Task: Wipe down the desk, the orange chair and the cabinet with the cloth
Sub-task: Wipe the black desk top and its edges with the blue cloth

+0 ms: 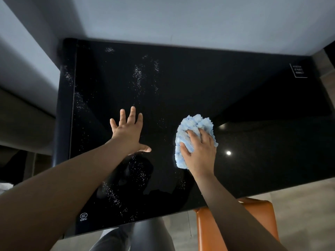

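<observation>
gripping one blue cloth (194, 136), right hand (200, 151) on desk (235, 98); left hand (126, 132) flat, fingers spread; one orange chair (253, 221).

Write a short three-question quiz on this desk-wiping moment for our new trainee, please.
1. True or false: the left hand grips the blue cloth.
2. Where do most white specks lie on the black desk? A) left part B) right part C) far right corner
3. Fill in: the chair at the desk's near edge is ____.
Key: 1 false, the right hand grips it, while the left lies spread open on the desk; 2 A; 3 orange.
</observation>
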A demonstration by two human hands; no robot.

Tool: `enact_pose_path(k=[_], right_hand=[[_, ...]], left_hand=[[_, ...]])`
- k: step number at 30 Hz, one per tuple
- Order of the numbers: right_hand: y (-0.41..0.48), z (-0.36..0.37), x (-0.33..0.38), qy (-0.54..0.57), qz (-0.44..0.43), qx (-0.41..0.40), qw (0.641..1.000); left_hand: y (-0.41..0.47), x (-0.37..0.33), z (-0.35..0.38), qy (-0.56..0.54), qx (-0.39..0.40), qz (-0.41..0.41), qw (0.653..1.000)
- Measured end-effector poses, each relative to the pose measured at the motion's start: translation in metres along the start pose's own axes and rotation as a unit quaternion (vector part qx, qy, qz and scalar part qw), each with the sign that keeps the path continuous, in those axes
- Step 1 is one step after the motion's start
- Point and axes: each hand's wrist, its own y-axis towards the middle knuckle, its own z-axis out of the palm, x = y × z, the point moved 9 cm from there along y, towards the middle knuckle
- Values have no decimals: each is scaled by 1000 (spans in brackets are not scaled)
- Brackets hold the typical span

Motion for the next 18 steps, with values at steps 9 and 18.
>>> enact_pose_path(k=[9, 18], right_hand=[[-46, -11, -6, -12, 8, -19, 1000], [-87, -15, -16, -10, 18, -5, 1000]], left_hand=[[-2, 1, -1, 2, -8, 3, 1000], [-54, -26, 27, -5, -40, 48, 998]])
